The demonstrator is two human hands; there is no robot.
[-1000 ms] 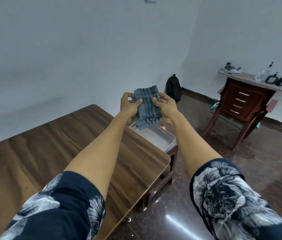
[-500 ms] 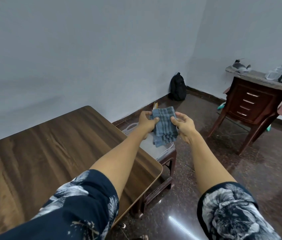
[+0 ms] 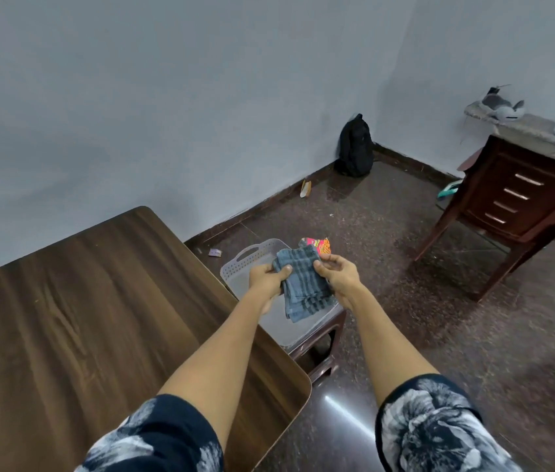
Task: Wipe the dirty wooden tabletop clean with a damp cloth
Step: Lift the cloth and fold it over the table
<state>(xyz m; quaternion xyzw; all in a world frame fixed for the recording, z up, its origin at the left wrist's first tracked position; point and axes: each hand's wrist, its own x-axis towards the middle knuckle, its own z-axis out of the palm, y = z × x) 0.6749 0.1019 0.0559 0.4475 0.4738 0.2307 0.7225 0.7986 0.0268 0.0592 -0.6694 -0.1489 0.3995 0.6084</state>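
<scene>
While both arms stretch out past the end of the wooden tabletop point(image 3: 99, 318), the folded blue checked cloth point(image 3: 303, 287) hangs between the two hands, held up over a pale perforated plastic tray point(image 3: 235, 270) that sits on a low dark stool point(image 3: 323, 345) just beside the table. The left hand point(image 3: 267, 279) grips the cloth's upper left corner, its thumb laid across the front and its fingers curled behind; the right hand point(image 3: 337, 275) pinches the upper right edge between thumb and fingertips, the rest of its fingers loosely bent. Holding it by the top like this lets the layers fall straight, which looks to me like a way of squaring up the fold, or of letting any drip land in the tray rather than on the floor; whether the cloth is actually wet I cannot tell from where I stand. A bright pink and orange packet point(image 3: 317, 245) shows just behind the cloth, at the tray's far edge. No part of the cloth touches the tabletop, so by my reckoning the wiping has not begun: the surface lies to the person's left, and the cloth would need to be carried over and pressed flat there. Further off, a black backpack point(image 3: 354, 148) leans in the corner and a brown chair point(image 3: 507, 206) stands by a stone shelf.
</scene>
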